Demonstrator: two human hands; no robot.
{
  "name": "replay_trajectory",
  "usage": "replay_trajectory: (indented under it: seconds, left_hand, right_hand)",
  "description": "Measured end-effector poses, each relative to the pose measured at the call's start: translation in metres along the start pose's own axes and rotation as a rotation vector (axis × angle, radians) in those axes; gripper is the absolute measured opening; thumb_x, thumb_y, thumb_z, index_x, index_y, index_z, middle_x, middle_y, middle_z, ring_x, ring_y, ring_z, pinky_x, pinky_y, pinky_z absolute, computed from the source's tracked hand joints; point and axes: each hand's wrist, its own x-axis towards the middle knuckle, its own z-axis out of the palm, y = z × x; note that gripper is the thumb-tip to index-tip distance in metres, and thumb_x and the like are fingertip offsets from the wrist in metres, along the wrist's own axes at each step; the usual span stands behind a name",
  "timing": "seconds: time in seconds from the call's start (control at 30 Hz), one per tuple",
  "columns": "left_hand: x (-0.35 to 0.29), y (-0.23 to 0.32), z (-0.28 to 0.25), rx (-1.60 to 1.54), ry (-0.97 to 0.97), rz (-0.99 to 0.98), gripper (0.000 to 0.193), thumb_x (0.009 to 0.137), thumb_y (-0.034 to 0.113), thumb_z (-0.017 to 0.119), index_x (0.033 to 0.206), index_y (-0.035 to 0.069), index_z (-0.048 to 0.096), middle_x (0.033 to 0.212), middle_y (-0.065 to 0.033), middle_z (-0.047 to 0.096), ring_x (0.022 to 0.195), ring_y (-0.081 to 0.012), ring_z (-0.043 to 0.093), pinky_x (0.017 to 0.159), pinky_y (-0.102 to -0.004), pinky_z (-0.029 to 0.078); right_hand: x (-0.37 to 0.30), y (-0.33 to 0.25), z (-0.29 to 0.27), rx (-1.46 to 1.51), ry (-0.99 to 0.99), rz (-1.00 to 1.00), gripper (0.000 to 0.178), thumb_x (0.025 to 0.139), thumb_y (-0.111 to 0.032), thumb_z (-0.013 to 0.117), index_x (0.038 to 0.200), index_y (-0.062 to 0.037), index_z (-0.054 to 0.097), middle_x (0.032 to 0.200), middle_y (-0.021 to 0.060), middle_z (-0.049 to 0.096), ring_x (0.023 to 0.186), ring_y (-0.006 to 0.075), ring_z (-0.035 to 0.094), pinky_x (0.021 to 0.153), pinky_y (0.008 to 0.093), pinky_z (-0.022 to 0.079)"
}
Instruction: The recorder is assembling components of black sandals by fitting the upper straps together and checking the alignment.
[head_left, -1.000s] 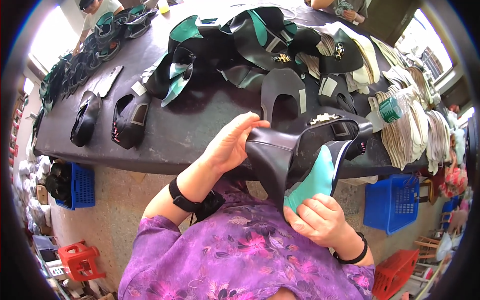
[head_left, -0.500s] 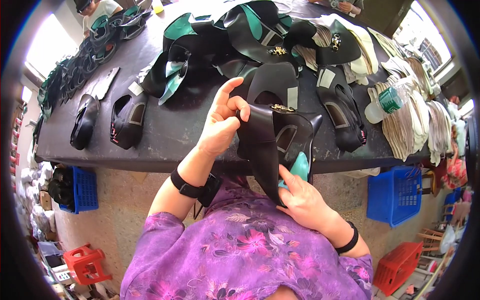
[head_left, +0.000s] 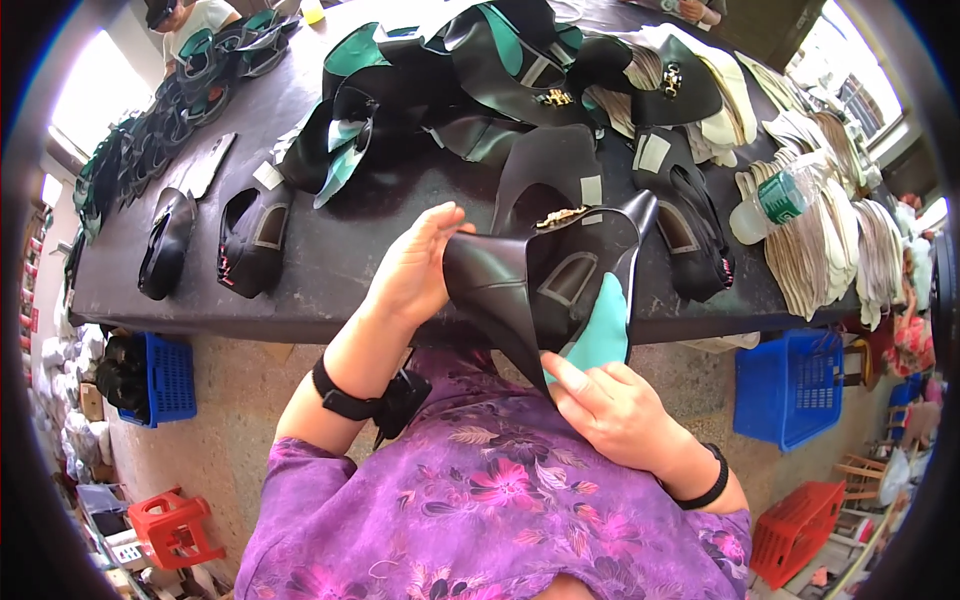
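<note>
In front of my chest I hold a black leather shoe upper (head_left: 490, 285), its teal lining (head_left: 602, 322) showing on the right side and a gold ornament (head_left: 560, 217) on its far edge. My left hand (head_left: 408, 268) is closed against the upper's left side, fingers bent over toward its edge; the thumb is hidden. At the near end my right hand (head_left: 615, 412) pinches the rim, its index finger pointing toward the seam. Beyond the upper, a black piece with a white tag (head_left: 591, 190) lies on the table.
The dark table (head_left: 340, 270) bears a pile of black and teal uppers (head_left: 400, 90). Black shoes (head_left: 255, 240) sit left, another (head_left: 685, 225) right. A plastic bottle (head_left: 780, 200) lies on stacked pale linings (head_left: 815, 260). Blue crates (head_left: 790, 390) and a red stool (head_left: 175, 530) stand below.
My left hand has shifted down and left, its raised finger now bent against the upper's side. The upper has turned and spread wider, showing more teal lining. My right hand still grips the near end.
</note>
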Motion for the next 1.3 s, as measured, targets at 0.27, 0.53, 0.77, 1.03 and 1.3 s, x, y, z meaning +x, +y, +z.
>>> replay_trajectory:
  seconds: [0.27,0.53,0.77,1.03,1.3]
  left_hand:
    - [-0.002,0.003,0.007,-0.257,-0.329,-0.555,0.056,0.086,0.043,0.044,0.112,-0.007,0.045,0.113,-0.0226,0.052,0.1,-0.0298,0.055,0.087,-0.0412,0.044]
    - [-0.014,0.006,0.043,0.24,-0.518,0.345,0.058,0.069,-0.008,0.047,0.124,0.005,0.031,0.097,-0.009,0.053,0.092,-0.015,0.051,0.083,-0.0284,0.042]
    - [-0.022,0.013,0.03,0.577,-0.511,0.931,0.066,0.057,-0.01,0.035,0.121,0.001,0.025,0.069,-0.0054,0.05,0.071,-0.0105,0.046,0.071,-0.0217,0.038]
    - [0.001,0.007,-0.01,0.219,-0.275,0.692,0.053,0.064,0.013,0.044,0.116,0.001,0.038,0.054,-0.0005,0.037,0.056,-0.0111,0.036,0.061,-0.0222,0.03]
    - [0.016,0.003,-0.035,0.172,-0.121,0.694,0.047,0.07,0.015,0.041,0.112,-0.006,0.045,0.053,0.0008,0.032,0.052,-0.007,0.03,0.051,-0.02,0.023]
  right_hand:
    - [-0.01,-0.007,-0.02,-0.145,0.022,-0.009,0.016,0.07,-0.014,0.054,0.083,-0.0068,0.058,0.111,0.0072,0.053,0.065,0.0097,0.047,0.063,0.0223,0.037]
    - [-0.002,-0.014,-0.024,-0.028,-0.038,0.004,0.021,0.066,-0.014,0.053,0.086,-0.0077,0.057,0.116,0.0138,0.049,0.064,0.0111,0.05,0.06,0.0244,0.04]
    - [0.014,-0.019,0.009,0.229,-0.057,0.091,0.015,0.065,-0.008,0.053,0.078,-0.0018,0.052,0.124,0.0277,0.039,0.059,0.017,0.053,0.056,0.0287,0.046]
    - [0.034,-0.004,0.04,0.271,-0.302,0.152,0.032,0.054,-0.009,0.066,0.08,0.0025,0.05,0.124,0.0342,0.031,0.075,0.0291,0.057,0.062,0.0358,0.05]
    - [0.047,0.005,0.055,0.287,-0.235,0.071,0.021,0.053,-0.016,0.062,0.066,-0.0013,0.055,0.081,0.0134,0.049,0.072,0.0258,0.053,0.065,0.0351,0.044]
